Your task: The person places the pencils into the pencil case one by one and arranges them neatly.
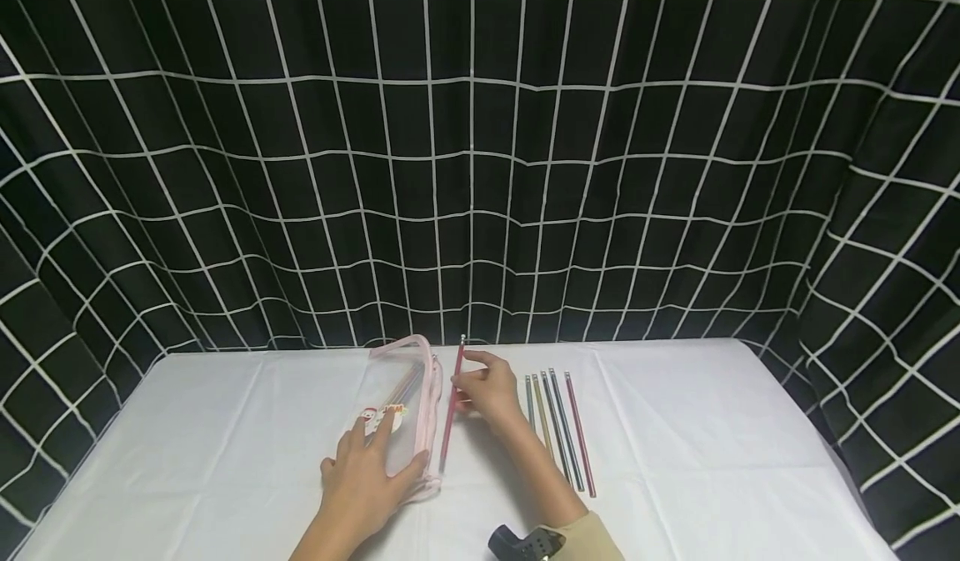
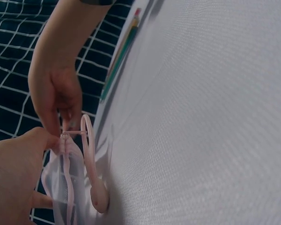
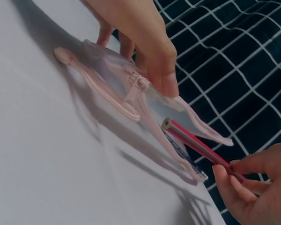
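Note:
A clear pencil case (image 1: 424,403) with pink edging lies on the white table, its zipped side partly unzipped. Through its see-through wall several pencils (image 1: 403,384) show, beside a cartoon print. My left hand (image 1: 362,479) lies over the case, its thumb at the zipped edge and its fingers spread on the wall. With thumb and fingertips my right hand (image 1: 491,393) pinches a red pencil (image 1: 450,428) near its upper part. In the right wrist view that pencil (image 3: 196,144) points its flat, unsharpened end at the case's parted mouth.
To the right, several pencils (image 1: 575,436) lie roughly side by side, in teal, gold, dark and red; my right forearm partly covers them. A white cloth (image 1: 712,444) covers the table. Behind it hangs a black curtain (image 1: 495,186) with a white grid.

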Demonstrator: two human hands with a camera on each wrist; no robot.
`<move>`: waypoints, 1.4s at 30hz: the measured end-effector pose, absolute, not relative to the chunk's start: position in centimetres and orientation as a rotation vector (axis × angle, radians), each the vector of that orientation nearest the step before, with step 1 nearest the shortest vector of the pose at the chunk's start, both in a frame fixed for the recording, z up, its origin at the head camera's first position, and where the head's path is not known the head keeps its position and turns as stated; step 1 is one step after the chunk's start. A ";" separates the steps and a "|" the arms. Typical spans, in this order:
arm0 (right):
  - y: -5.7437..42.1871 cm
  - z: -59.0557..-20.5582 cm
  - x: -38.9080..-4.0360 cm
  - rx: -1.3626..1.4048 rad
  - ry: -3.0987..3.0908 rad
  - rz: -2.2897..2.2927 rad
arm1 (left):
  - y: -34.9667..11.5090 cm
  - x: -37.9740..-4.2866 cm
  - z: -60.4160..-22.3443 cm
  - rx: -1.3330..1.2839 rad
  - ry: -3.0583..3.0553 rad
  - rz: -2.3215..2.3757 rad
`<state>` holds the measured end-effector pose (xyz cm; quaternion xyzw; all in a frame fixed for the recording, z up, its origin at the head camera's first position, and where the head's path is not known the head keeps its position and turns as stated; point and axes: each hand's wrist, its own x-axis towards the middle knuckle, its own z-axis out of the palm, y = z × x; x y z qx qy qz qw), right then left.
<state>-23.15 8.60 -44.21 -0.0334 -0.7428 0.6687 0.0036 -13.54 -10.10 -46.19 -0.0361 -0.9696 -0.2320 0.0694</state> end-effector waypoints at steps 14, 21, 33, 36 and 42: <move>7.0 -44.5 -23.3 -0.149 -2.288 2.180 | -10.1 -13.4 -46.2 -0.113 -2.897 -0.694; 6.4 -44.8 -22.8 -0.104 -2.310 2.167 | -10.1 -13.6 -46.3 -0.111 -2.896 -0.687; 5.5 -45.0 -22.2 -0.102 -2.343 2.180 | -10.1 -13.5 -46.2 -0.118 -2.890 -0.694; 5.4 -45.0 -22.2 -0.104 -2.335 2.185 | -10.1 -13.5 -46.2 -0.116 -2.892 -0.691; 5.3 -45.1 -22.2 -0.105 -2.354 2.174 | -10.2 -13.5 -46.2 -0.118 -2.895 -0.691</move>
